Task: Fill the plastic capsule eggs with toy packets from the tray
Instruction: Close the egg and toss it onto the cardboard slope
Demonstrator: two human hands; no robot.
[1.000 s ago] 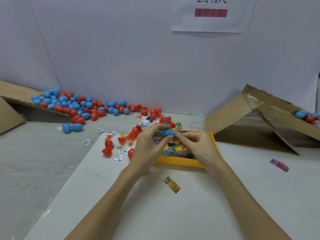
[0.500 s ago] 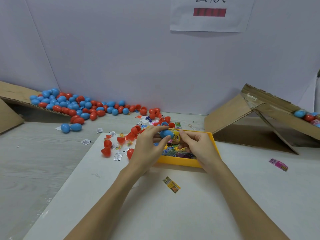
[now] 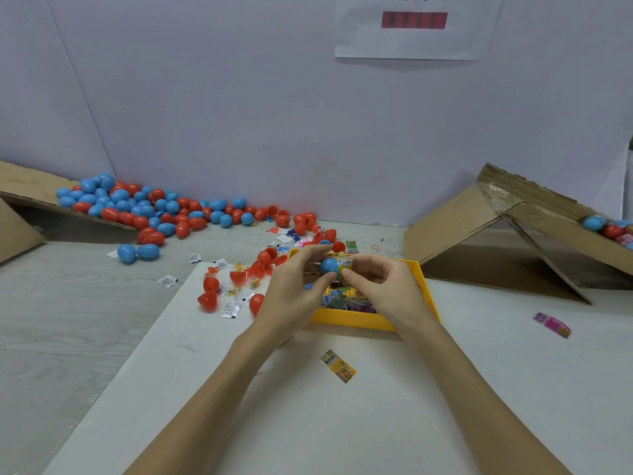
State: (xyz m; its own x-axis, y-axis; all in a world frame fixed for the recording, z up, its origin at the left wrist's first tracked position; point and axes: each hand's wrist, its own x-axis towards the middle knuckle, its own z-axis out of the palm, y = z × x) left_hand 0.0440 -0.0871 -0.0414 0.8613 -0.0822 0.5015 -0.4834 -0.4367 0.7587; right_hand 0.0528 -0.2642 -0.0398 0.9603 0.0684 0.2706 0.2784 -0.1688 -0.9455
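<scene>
Above the yellow tray (image 3: pixel 356 319) my left hand (image 3: pixel 294 289) pinches a blue capsule half (image 3: pixel 329 265) between thumb and fingers. My right hand (image 3: pixel 383 286) pinches a yellow toy packet (image 3: pixel 344 264) and holds it against the open side of that half. More coloured packets (image 3: pixel 346 299) lie in the tray under both hands. Red capsule halves (image 3: pixel 209 299) and small white packets (image 3: pixel 230 309) are scattered left of the tray.
A heap of blue and red eggs (image 3: pixel 144 210) spills from a cardboard flap at the back left. A cardboard box (image 3: pixel 513 234) at the right holds several eggs (image 3: pixel 606 228). A loose yellow packet (image 3: pixel 338 366) lies in front of the tray, a pink one (image 3: pixel 551 324) to the right.
The yellow packet in my right hand has come up against the blue half. Both hands stay over the tray.
</scene>
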